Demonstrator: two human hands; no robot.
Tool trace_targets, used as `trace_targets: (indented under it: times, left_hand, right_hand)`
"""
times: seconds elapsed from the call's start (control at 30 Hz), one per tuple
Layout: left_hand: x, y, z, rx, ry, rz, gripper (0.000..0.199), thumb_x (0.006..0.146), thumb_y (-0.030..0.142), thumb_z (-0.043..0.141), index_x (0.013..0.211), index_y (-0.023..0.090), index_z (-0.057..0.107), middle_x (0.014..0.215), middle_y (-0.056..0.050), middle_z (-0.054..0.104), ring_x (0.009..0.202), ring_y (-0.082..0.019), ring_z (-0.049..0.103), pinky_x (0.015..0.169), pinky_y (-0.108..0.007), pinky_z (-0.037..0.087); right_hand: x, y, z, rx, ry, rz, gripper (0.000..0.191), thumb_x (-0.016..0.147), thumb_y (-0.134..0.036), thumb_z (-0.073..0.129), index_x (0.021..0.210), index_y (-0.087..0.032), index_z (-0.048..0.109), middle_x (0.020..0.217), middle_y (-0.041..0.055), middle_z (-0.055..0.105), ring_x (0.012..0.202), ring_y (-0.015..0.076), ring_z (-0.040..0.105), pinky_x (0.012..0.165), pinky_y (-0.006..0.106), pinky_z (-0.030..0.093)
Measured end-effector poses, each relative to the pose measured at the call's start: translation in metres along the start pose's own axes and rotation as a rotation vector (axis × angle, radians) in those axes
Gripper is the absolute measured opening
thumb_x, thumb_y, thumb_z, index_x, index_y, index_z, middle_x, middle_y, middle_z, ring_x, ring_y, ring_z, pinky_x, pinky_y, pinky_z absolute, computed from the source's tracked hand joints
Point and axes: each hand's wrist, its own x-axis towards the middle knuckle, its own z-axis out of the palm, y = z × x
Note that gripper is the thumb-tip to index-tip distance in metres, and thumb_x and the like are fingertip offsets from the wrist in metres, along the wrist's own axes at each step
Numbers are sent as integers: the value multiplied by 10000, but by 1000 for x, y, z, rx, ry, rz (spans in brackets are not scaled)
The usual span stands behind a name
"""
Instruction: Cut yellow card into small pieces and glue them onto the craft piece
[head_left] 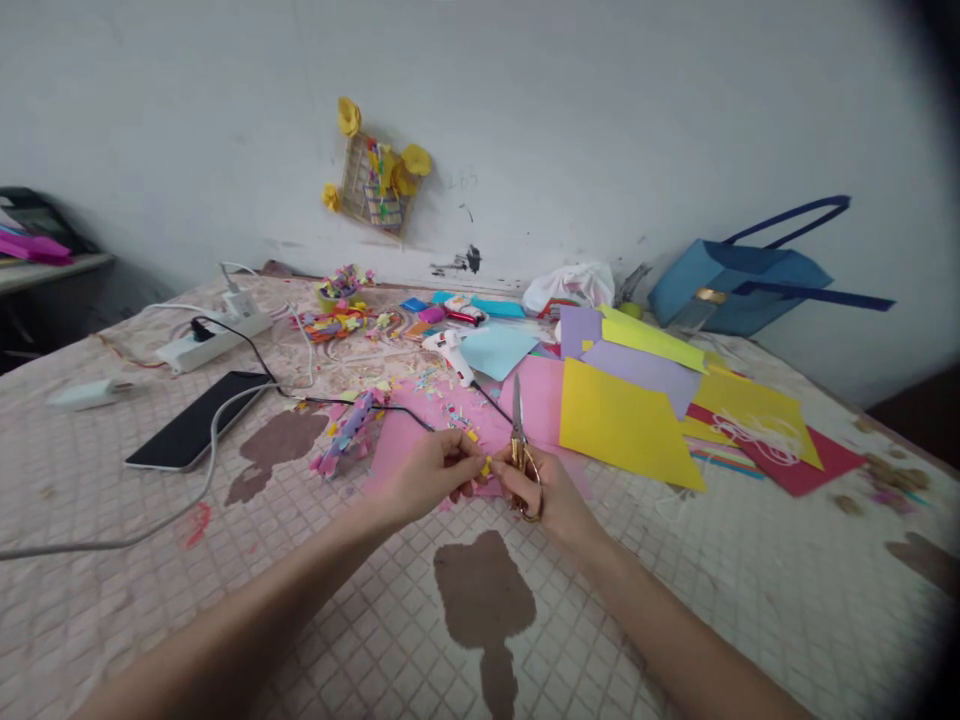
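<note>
My left hand (442, 470) is closed in a pinch at the middle of the table, on a small yellow paper piece (487, 466). Right beside it, my right hand (544, 490) is wrapped round gold-handled scissors (517, 425), whose blades point up and away from me. The fingertips of my right hand also meet the yellow piece. Under and beyond both hands lies pink paper (401, 440) strewn with tiny coloured scraps. A white glue gun (450, 353) rests past the hands, and a decorated purple-and-pink stick (351, 432) lies to the left.
On the left are a black phone (195, 422), a white power strip (214, 343) and cables. Yellow paper (626, 420) and other coloured sheets spread to the right. A blue bag (739, 285) stands at the back right, beside the wall. A bowl of paper pieces (341, 292) sits at the back.
</note>
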Motion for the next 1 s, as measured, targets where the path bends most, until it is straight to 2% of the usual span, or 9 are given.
trace_targets:
  times: [0.2,0.4,0.73,0.87,1.0]
  left_hand:
    - [-2,-4,-3,58,-20,-30,220,757,336,543,687,129,522,535,14,528,452,-77,481,423,-198,376]
    - [-4,-3,-4,-26,-19,-8,204,767,323,541,709,129,526,640,-12,577,494,-70,500,446,-191,386]
    - [-5,-4,0,-51,-34,-46,231,727,337,587,651,126,532,540,7,541,479,-77,488,454,-200,372]
    - [-4,-7,-3,-160,3,-21,233,749,347,578,700,122,538,621,-5,567,519,-71,503,491,-200,387]
    - [-3,-10,-5,-281,77,1,220,760,331,579,737,118,527,687,-24,588,582,-78,526,559,-215,415]
  right_hand:
    - [0,2,2,7,9,25,190,761,-347,533,694,-172,496,492,-64,414,410,67,365,372,184,254]
    - [-2,3,0,-11,44,-24,209,778,-361,519,699,-168,511,513,-52,432,438,72,382,404,193,275]
    - [-2,3,4,-49,27,-24,274,770,-426,532,675,-179,464,502,-57,417,432,76,365,400,198,267]
    - [-4,5,2,5,48,-9,348,810,-495,459,659,-183,429,506,-63,378,428,72,337,405,200,253]
    - [-12,8,-3,-23,-37,10,384,832,-543,374,751,-182,478,526,-56,399,443,83,342,424,209,263]
